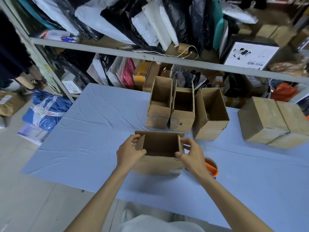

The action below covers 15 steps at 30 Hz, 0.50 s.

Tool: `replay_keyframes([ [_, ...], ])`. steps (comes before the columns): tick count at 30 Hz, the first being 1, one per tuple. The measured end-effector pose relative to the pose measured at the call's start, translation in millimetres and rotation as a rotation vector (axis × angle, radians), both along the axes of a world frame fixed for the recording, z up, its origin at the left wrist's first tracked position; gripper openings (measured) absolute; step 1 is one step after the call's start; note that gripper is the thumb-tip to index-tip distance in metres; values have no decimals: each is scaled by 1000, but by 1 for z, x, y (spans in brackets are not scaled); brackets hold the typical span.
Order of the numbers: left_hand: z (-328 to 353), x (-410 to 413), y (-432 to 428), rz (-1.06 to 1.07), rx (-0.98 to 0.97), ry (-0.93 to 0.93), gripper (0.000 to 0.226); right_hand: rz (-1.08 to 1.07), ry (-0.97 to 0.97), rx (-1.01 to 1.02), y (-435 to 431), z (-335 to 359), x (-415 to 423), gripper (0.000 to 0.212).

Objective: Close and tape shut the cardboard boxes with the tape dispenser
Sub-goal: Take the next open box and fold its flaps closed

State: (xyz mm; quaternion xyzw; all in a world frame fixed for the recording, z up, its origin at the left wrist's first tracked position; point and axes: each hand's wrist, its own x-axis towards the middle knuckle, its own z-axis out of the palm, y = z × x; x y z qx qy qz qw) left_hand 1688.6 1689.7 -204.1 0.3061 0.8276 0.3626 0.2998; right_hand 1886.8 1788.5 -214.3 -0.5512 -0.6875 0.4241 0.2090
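A pale blue cloth-covered table (93,131) fills the middle of the view from the head camera, with a grey metal shelving rack (103,47) crammed with plastic mailer bags and parcels behind it. At the table's right end sit two closed brown cardboard boxes (267,121), side by side and touching. Toward the far edge, three open-topped brown cardboard boxes (182,119) stand in a tight row with their flaps up. Nearer the person, and apart from that row, stands one open brown cardboard box (157,163), its mouth facing up and its long axis running left to right across the body. The left hand (130,151) grips the box's left end, fingers curled over the upright short flap and thumb on the near rim. The right hand (190,153) grips the right end in the same way, so the two hands bracket the opening from either side. The short flaps lie directly under the fingers, which suggests folding them inward toward each other comes first. The smallest item is an orange-handled tape dispenser (212,168) with a brown roll. It rests on the cloth just beside the box's right side, partly hidden behind the right wrist. It is plainly nearer the right hand, so that hand seems better placed to pick it up once the flaps are down.
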Motion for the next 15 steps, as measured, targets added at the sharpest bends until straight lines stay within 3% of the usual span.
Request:
replay_keyframes([
  [4,-2,0,-5,-3,37,18,36,3,-3,22,2,0,2,51],
  [9,-9,1,-6,-45,30,78,5,43,-54,62,-1,0,6,31],
  [11,-15,0,-7,-76,31,89,10,77,-91,101,-4,-3,7,44],
  [13,-18,-7,-11,-115,94,-44,20,140,-74,80,-3,-3,10,57],
  [15,-17,-20,-18,-192,159,-211,26,218,-37,4,6,-3,18,53],
])
